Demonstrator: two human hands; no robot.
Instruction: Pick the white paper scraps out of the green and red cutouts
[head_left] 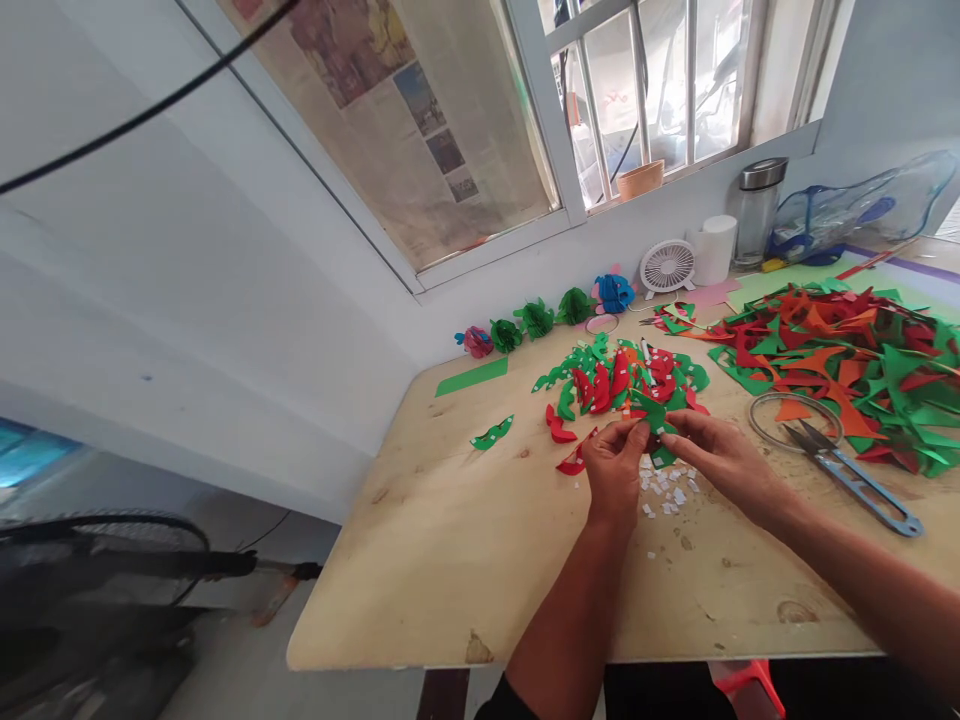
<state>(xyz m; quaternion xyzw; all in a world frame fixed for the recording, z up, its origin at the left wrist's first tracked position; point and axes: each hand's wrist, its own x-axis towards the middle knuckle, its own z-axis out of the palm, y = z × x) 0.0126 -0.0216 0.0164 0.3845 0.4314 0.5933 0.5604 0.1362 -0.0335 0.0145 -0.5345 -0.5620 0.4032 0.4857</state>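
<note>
Between my two hands is a green paper cutout (655, 416) bearing small white squares. My left hand (616, 462) pinches its left side between thumb and fingers. On the other side my right hand (705, 445) has its fingertips closed at the cutout's edge. Just below lie small white paper squares (667, 488), scattered on the wooden table (450, 540). Behind my hands spreads a pile of red and green cutouts (600, 385), many dotted with white squares. One green cutout (493, 433) lies apart to the left, and a red one (559, 425) lies nearer my left hand.
A heap of red, orange and green paper scraps (840, 350) covers the right side. Thread snips (855, 478) lie by a metal ring (761, 425). Along the wall stand paper ornaments (536, 318), a small white fan (667, 267) and a glass bottle (756, 215).
</note>
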